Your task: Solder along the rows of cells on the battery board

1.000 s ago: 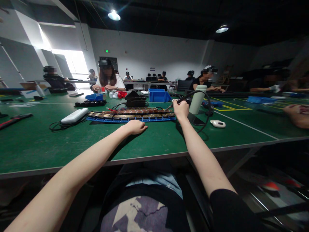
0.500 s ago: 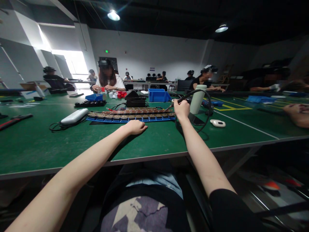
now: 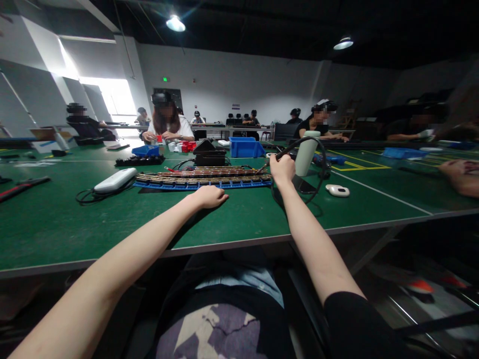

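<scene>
My right hand (image 3: 283, 168) is closed around a soldering iron (image 3: 268, 162), its tip slanting down left to the right end of a long rack of metal strips (image 3: 209, 174). The iron's black cable (image 3: 325, 164) loops out to the right of my wrist. The strips lie lengthwise in a blue holder (image 3: 239, 185) on the green table (image 3: 123, 224). My left hand (image 3: 210, 197) rests with curled fingers on the table, at the holder's near edge. Its palm side is hidden, so I cannot see whether anything is in it.
A white case (image 3: 116, 180) with a black cord lies left of the rack. Behind stand a black box (image 3: 210, 153) and a blue bin (image 3: 247, 147). To the right are a pale green bottle (image 3: 307, 154), a phone (image 3: 305, 185) and a small white device (image 3: 337, 191). Co-workers sit beyond.
The soldering iron's tip has shifted very slightly at the right end of the rack. Both hands stay almost where they were.
</scene>
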The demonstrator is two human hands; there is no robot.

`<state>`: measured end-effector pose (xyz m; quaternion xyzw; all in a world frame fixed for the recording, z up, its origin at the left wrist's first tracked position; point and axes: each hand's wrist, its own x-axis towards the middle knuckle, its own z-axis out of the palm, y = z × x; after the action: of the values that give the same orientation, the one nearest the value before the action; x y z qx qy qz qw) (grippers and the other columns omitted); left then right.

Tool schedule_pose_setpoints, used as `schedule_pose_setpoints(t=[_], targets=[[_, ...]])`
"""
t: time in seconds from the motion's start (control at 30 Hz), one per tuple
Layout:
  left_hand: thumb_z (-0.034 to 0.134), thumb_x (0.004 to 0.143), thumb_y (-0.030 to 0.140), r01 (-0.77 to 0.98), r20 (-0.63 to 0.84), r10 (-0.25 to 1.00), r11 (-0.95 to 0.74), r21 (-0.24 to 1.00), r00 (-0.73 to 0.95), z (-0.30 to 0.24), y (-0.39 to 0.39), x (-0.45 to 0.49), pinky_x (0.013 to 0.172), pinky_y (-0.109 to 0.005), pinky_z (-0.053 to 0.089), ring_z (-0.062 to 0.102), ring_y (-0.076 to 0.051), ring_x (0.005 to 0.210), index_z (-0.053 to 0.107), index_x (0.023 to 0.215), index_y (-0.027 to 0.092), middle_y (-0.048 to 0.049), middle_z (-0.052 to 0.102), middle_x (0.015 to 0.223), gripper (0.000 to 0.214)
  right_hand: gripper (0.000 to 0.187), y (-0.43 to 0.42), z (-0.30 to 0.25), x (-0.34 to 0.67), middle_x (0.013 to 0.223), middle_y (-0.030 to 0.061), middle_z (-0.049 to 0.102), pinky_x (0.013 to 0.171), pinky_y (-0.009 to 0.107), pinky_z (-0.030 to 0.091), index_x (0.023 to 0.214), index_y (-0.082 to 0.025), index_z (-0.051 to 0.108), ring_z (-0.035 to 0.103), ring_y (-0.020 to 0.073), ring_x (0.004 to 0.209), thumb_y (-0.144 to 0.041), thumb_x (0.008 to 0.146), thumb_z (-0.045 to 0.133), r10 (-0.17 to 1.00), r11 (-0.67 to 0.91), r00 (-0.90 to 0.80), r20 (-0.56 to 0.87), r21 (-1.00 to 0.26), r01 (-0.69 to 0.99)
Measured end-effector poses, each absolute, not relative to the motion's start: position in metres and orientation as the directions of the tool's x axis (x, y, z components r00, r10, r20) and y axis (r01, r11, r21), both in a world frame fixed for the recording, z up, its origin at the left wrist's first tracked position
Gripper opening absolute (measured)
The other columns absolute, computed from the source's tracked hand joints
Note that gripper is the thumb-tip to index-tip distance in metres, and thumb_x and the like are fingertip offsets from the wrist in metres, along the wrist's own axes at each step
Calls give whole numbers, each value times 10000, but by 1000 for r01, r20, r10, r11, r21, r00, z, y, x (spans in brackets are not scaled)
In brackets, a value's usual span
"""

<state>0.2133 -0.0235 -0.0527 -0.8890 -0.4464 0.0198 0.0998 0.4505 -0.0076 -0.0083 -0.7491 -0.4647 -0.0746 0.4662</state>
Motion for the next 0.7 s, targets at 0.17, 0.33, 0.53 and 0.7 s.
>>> schedule_pose_setpoints(t=[0.17, 0.33, 0.53, 0.7], targets=[[231, 925, 476, 798, 50, 807, -571, -193, 589, -54, -23, 213, 747, -345, 480, 651, -272, 909, 647, 979, 172, -136, 686, 971, 518, 377, -7, -8, 450, 910, 181, 679, 810, 386, 480, 940, -119, 641, 643, 286, 913, -408, 837, 423, 629, -148, 556, 543, -619, 771], [234, 925, 474, 797, 55, 804, -574, -188, 592, -55, -22, 213, 744, -340, 481, 652, -269, 905, 643, 972, 174, -130, 686, 960, 509, 373, -8, -8, 451, 919, 176, 678, 805, 394, 483, 952, -120, 640, 644, 297, 918, -399, 836, 421, 634, -166, 556, 537, -608, 776], [247, 922, 482, 805, 55, 810, -568, -170, 584, -54, -22, 213, 770, -331, 475, 648, -259, 916, 639, 974, 175, -129, 682, 973, 500, 361, -9, -8, 451, 927, 170, 673, 811, 399, 480, 966, -122, 632, 641, 296, 925, -387, 834, 424, 633, -191, 563, 532, -597, 779], [235, 922, 474, 801, 47, 807, -573, -173, 588, -53, -24, 213, 755, -338, 475, 648, -271, 918, 645, 981, 167, -140, 684, 970, 515, 358, -10, -6, 451, 938, 182, 666, 812, 409, 476, 969, -121, 627, 636, 297, 931, -386, 838, 425, 634, -204, 572, 521, -601, 773]])
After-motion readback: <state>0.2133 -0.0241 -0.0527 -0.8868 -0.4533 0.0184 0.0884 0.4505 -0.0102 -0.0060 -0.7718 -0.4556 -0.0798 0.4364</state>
